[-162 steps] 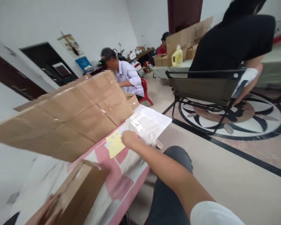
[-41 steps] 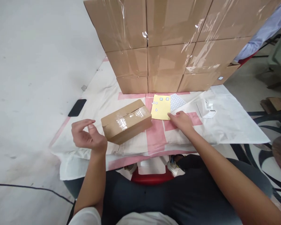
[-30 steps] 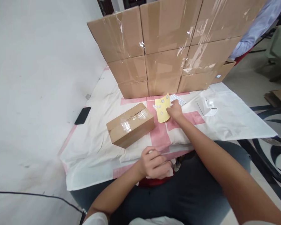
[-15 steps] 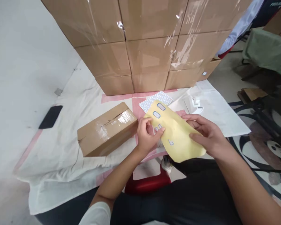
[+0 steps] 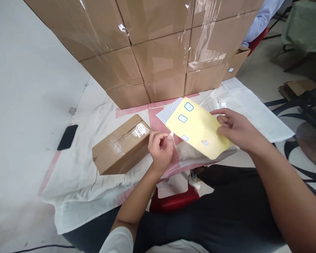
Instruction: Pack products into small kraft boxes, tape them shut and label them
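My right hand (image 5: 233,130) grips the right edge of a yellow backing sheet (image 5: 197,128) between thumb and fingers. Several small white stickers with blue borders sit on that sheet. Just off its lower left edge, my left hand (image 5: 161,149) is closed in a pinch on a small white sticker (image 5: 171,134). A taped cardboard box (image 5: 121,144) lies on the table to the left of my left hand. Partly hidden behind the yellow sheet is a white sheet of blue-outlined labels (image 5: 166,112).
Stacked cardboard boxes (image 5: 163,59) wrapped in clear film stand along the table's back. A black phone (image 5: 67,137) lies at the left by the wall. Small white items (image 5: 219,104) rest behind my right hand. A red stool (image 5: 173,202) is below the table edge.
My left hand has come away from the yellow sheet with a small white sticker in its fingertips. The sheet, in my right hand, has tilted and moved slightly up. The view has shifted.
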